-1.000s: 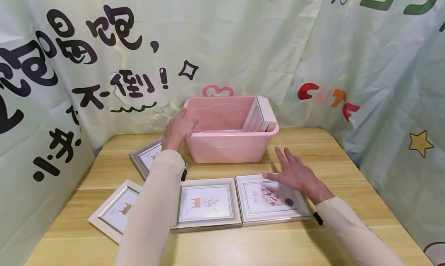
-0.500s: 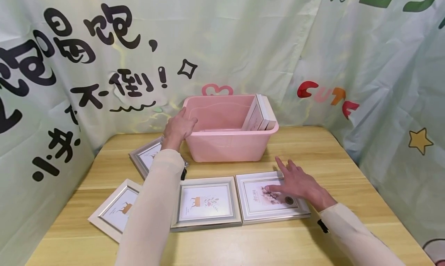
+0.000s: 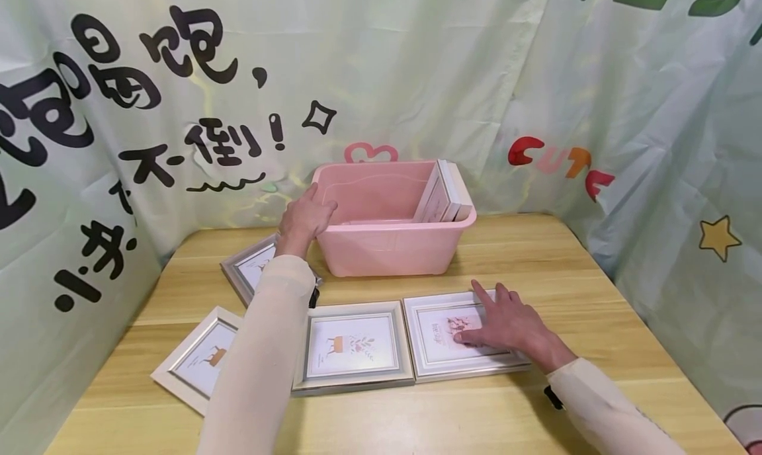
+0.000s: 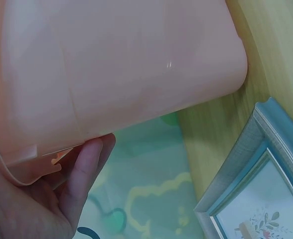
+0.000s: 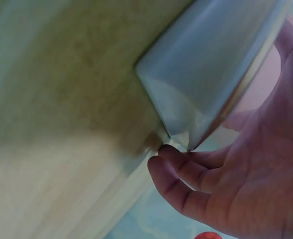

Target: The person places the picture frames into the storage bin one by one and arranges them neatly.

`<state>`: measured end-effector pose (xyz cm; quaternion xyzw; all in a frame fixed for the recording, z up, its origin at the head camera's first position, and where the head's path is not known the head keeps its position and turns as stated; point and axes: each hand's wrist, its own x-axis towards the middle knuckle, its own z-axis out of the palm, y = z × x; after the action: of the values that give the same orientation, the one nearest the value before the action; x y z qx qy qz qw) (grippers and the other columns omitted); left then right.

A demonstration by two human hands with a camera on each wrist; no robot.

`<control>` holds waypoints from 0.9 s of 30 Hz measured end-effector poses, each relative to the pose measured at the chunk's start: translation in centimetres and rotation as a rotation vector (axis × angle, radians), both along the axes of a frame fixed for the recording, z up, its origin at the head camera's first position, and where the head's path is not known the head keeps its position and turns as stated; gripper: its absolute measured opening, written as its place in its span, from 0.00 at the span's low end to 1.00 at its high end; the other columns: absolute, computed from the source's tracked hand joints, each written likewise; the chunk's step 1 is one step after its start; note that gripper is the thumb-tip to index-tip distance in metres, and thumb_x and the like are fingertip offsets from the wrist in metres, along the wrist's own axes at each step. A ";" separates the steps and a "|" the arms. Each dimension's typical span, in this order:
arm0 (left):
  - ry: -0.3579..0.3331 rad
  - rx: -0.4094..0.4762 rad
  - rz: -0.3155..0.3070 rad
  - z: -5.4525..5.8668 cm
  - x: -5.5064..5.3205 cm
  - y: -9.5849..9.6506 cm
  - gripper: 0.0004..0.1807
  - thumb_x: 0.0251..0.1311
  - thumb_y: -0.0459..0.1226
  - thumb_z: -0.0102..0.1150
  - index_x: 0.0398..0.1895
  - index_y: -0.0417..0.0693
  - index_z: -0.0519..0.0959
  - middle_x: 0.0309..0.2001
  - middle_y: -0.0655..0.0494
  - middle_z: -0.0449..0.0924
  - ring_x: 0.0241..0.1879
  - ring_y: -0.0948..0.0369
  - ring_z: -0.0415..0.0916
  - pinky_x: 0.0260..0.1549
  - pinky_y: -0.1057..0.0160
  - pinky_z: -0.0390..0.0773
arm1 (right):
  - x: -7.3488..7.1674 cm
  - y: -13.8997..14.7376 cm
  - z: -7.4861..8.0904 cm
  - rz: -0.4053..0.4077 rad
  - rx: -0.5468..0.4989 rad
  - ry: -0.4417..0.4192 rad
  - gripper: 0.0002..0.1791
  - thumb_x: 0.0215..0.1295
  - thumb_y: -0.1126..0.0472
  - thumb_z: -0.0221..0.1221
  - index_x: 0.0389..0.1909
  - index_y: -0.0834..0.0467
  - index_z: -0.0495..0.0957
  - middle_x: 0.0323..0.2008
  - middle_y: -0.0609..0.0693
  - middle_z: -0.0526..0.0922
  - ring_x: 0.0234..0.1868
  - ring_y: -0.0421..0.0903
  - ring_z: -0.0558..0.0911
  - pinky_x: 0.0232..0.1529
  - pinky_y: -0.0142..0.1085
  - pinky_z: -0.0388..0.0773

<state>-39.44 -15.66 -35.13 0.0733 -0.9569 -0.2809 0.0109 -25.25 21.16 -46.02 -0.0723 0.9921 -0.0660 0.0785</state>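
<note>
Lower right of centre, our nearer right hand [image 3: 510, 319], loosely spread without gripping, overlies the white picture frame [image 3: 439, 344], long axis left-right; our left hand [image 3: 303, 223] grips the pink tub [image 3: 387, 253].

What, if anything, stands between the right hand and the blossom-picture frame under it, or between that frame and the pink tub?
Nothing visible does. The right hand is directly over the blossom-picture frame, and only a strip of tabletop shows between that frame and the pink tub.
</note>
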 end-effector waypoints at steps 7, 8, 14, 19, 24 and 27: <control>0.011 -0.007 -0.010 0.1 0.0 0.1 0.41 0.62 0.62 0.38 0.78 0.67 0.44 0.75 0.44 0.54 0.71 0.38 0.56 0.64 0.39 0.64 | 0.1 -0.2 0.0 -0.051 -0.066 -0.014 0.66 0.35 0.19 0.61 0.73 0.55 0.59 0.58 0.70 0.67 0.55 0.65 0.69 0.46 0.58 0.74; 0.011 -0.008 -0.010 0.1 0.0 0.1 0.41 0.62 0.62 0.38 0.78 0.67 0.44 0.75 0.43 0.54 0.70 0.38 0.56 0.64 0.39 0.64 | 0.1 -0.2 0.0 -0.059 -0.081 -0.019 0.66 0.34 0.19 0.62 0.72 0.55 0.59 0.57 0.70 0.67 0.54 0.64 0.69 0.45 0.58 0.74; 0.005 0.003 -0.006 0.1 0.1 0.2 0.41 0.62 0.63 0.39 0.78 0.68 0.43 0.75 0.42 0.53 0.70 0.37 0.57 0.63 0.38 0.64 | 0.0 -0.3 0.1 -0.096 -0.121 -0.017 0.66 0.30 0.21 0.66 0.69 0.56 0.63 0.54 0.68 0.68 0.52 0.62 0.69 0.43 0.55 0.72; 0.006 0.001 -0.011 0.3 0.1 0.2 0.41 0.62 0.63 0.38 0.78 0.68 0.43 0.76 0.43 0.53 0.70 0.37 0.56 0.63 0.39 0.64 | 0.0 -0.3 0.0 -0.136 -0.149 -0.030 0.66 0.28 0.23 0.68 0.69 0.56 0.63 0.54 0.68 0.66 0.52 0.64 0.67 0.45 0.58 0.69; 0.010 -0.004 -0.010 0.2 0.2 0.1 0.42 0.62 0.63 0.38 0.78 0.67 0.44 0.75 0.42 0.53 0.69 0.37 0.58 0.62 0.40 0.65 | 0.1 -0.5 0.0 -0.160 -0.168 -0.036 0.67 0.26 0.23 0.69 0.69 0.56 0.63 0.54 0.68 0.65 0.52 0.64 0.67 0.45 0.59 0.67; 0.008 -0.009 -0.011 0.1 0.1 0.0 0.42 0.61 0.63 0.38 0.78 0.67 0.44 0.75 0.41 0.53 0.69 0.37 0.58 0.62 0.40 0.66 | 0.2 -0.5 -0.1 -0.169 -0.176 -0.032 0.68 0.26 0.23 0.70 0.69 0.57 0.62 0.55 0.69 0.65 0.50 0.63 0.68 0.44 0.58 0.68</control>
<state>-39.30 -15.66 -35.04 0.0671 -0.9584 -0.2770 0.0135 -25.10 20.68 -46.09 0.0061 0.9836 -0.1604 0.0821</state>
